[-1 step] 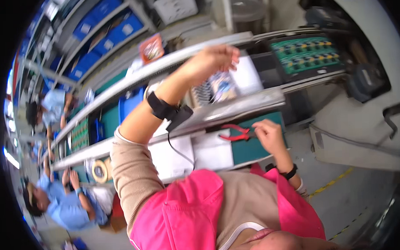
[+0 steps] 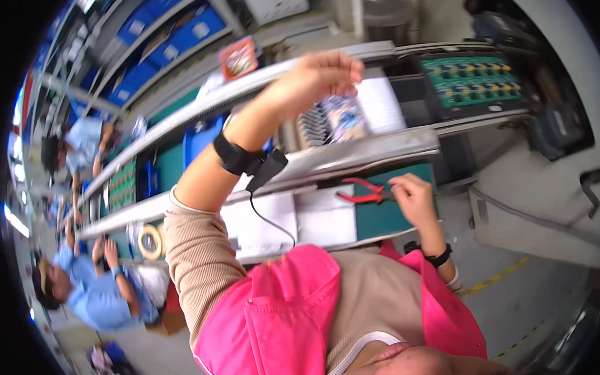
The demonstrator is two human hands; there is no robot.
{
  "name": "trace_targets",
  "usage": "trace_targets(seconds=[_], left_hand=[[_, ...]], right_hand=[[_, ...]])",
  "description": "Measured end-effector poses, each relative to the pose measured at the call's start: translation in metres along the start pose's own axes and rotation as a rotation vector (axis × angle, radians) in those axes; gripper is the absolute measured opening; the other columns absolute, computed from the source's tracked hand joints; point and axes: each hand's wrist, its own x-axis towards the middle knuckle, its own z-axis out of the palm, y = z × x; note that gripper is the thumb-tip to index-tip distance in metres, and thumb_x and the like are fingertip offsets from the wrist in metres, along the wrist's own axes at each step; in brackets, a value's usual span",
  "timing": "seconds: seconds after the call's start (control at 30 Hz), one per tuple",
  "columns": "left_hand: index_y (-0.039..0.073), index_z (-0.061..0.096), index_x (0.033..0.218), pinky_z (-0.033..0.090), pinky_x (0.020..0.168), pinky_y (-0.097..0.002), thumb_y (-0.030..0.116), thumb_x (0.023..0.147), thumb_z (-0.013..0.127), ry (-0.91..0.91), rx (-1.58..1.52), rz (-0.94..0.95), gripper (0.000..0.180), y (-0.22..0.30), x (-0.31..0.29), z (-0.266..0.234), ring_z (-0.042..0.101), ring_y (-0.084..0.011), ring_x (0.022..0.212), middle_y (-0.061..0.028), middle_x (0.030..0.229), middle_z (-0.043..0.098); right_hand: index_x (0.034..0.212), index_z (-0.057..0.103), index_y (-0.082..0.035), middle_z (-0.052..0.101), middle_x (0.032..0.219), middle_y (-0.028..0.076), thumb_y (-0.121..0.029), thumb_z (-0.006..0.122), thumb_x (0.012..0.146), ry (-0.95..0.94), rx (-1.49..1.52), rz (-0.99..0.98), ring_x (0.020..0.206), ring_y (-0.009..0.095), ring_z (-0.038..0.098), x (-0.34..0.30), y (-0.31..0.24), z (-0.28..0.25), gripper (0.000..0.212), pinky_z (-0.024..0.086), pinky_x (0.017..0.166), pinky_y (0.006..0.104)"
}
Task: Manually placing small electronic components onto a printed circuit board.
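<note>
While bare mat (image 2: 380, 218) reaches the edge (image 2: 384, 237), the right hand (image 2: 414, 201) perhaps touches pliers (image 2: 375, 197).

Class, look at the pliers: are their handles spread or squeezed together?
Spread: the pliers have two red handles standing apart, a gap showing between them. Whether the tips are open, I cannot tell.

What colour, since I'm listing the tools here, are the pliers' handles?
Red: the pliers' handles show best in the head view.
</note>
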Motion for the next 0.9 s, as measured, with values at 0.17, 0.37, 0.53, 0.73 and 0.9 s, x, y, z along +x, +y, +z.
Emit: trace_targets(seconds=[0.17, 0.37, 0.53, 0.73, 0.9], left_hand=[[-0.004, 0.054, 0.112, 0.047, 0.078, -0.0231, 0.005, 0.090, 0.049, 0.177, -0.028, 0.255, 0.024, 0.058, -0.140, -0.035, 0.059, -0.0133, 0.087, -0.0087, 0.099, 0.060], [-0.002, 0.057, 0.103, 0.046, 0.073, -0.0228, 0.009, 0.091, 0.052, 0.504, 0.330, 0.241, 0.018, 0.038, -0.287, -0.059, 0.057, -0.0127, 0.084, -0.0075, 0.095, 0.059], [0.000, 0.063, 0.104, 0.046, 0.073, -0.0256, 0.012, 0.087, 0.059, 0.603, 0.832, -0.271, 0.021, -0.079, -0.359, -0.076, 0.059, -0.0143, 0.083, -0.0095, 0.093, 0.064], [-0.002, 0.066, 0.097, 0.047, 0.070, -0.0288, 0.016, 0.085, 0.062, 0.672, 0.729, -0.147, 0.022, -0.150, -0.366, -0.099, 0.061, -0.0194, 0.080, -0.0120, 0.088, 0.066], [-0.001, 0.067, 0.093, 0.048, 0.065, -0.0304, 0.016, 0.083, 0.065, 0.756, 0.840, -0.165, 0.020, -0.143, -0.358, -0.094, 0.061, -0.0218, 0.074, -0.0129, 0.083, 0.065]], right_hand=[[0.086, 0.063, 0.003, 0.058, 0.069, 0.010, 0.002, 0.056, 0.080, -0.064, -0.016, 0.005, 0.061, 0.015, 0.058, 0.008, -0.009, 0.008, 0.010, 0.043, 0.054, 0.0252], [0.086, 0.063, 0.002, 0.056, 0.068, 0.012, 0.002, 0.055, 0.079, -0.263, -0.041, -0.208, 0.057, 0.020, 0.055, 0.003, -0.072, 0.046, 0.011, 0.040, 0.052, 0.0283], [0.087, 0.063, 0.002, 0.055, 0.067, 0.013, 0.003, 0.054, 0.078, -0.351, -0.049, -0.320, 0.055, 0.023, 0.054, 0.021, -0.117, 0.079, 0.012, 0.039, 0.051, 0.0298], [0.086, 0.062, 0.003, 0.058, 0.070, 0.016, 0.002, 0.056, 0.078, -0.431, -0.092, -0.320, 0.060, 0.029, 0.058, 0.051, -0.150, 0.107, 0.011, 0.044, 0.056, 0.0319], [0.087, 0.062, 0.003, 0.058, 0.068, 0.013, 0.003, 0.055, 0.078, -0.444, -0.091, -0.261, 0.058, 0.020, 0.056, 0.074, -0.159, 0.121, 0.011, 0.042, 0.054, 0.0272]])
